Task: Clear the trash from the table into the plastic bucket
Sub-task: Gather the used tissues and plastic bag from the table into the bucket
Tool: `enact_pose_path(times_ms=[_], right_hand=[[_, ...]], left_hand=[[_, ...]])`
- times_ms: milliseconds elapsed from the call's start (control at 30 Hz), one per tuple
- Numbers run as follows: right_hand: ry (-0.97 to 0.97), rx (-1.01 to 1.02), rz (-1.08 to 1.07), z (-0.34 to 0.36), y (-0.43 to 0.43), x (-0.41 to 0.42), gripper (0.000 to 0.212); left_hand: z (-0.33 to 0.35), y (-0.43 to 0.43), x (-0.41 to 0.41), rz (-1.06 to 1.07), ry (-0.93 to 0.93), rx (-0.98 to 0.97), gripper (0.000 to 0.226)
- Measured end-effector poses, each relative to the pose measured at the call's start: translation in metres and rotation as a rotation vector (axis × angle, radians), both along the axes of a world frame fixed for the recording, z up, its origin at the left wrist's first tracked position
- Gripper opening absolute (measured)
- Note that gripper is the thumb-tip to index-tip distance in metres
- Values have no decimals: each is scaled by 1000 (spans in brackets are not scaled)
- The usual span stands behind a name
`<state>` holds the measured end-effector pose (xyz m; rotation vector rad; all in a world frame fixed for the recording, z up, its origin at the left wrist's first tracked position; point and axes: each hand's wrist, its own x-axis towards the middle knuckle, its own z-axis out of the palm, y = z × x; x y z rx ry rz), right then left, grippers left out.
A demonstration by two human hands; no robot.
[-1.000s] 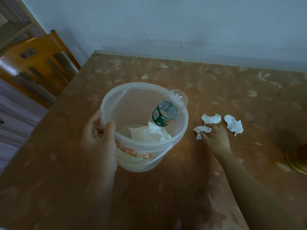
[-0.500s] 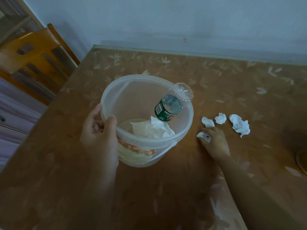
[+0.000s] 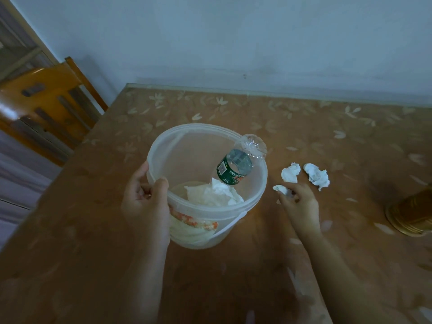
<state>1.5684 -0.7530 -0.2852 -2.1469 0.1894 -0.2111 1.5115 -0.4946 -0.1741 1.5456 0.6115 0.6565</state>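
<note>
Bucket [image 3: 163, 146], gripped at its rim by the left hand [image 3: 145, 202], already holds a bottle [image 3: 235, 168] and paper; the right hand [image 3: 298, 202] pinches one tissue wad [image 3: 280, 189], two wads [image 3: 291, 173] remain mid-table.

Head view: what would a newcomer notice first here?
The translucent bucket stands mid-table, its rim gripped by the left hand, with a plastic bottle leaning neck-down inside over crumpled paper. To its right, the right hand pinches one tissue wad; two more wads lie just beyond.
</note>
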Motion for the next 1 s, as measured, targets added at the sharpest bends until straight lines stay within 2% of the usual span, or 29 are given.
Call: enact_pose_path(times_ms=[67,200,433,600,733,1000], right_hand=[[-95,77,-24,25,4,-11,17],[-221,181,-31,76,12,-31,30],[-331,178,160,132,29,-62,32],[-267,75,312,143,45,-66,22],[-298,-46,320,140,45,-65,29],[-297,45,200,119,17,-48,26]], left_hand=[[2,-2,-6,-12,5,0,34],[4,-6,-17,-52,31,-12,34],[7,-17,-25,-106,45,7,35],[10,-25,-23,-96,9,-9,39],[11,-24,-21,-94,10,2,43],[12,-24,-10,-57,45,55,38]])
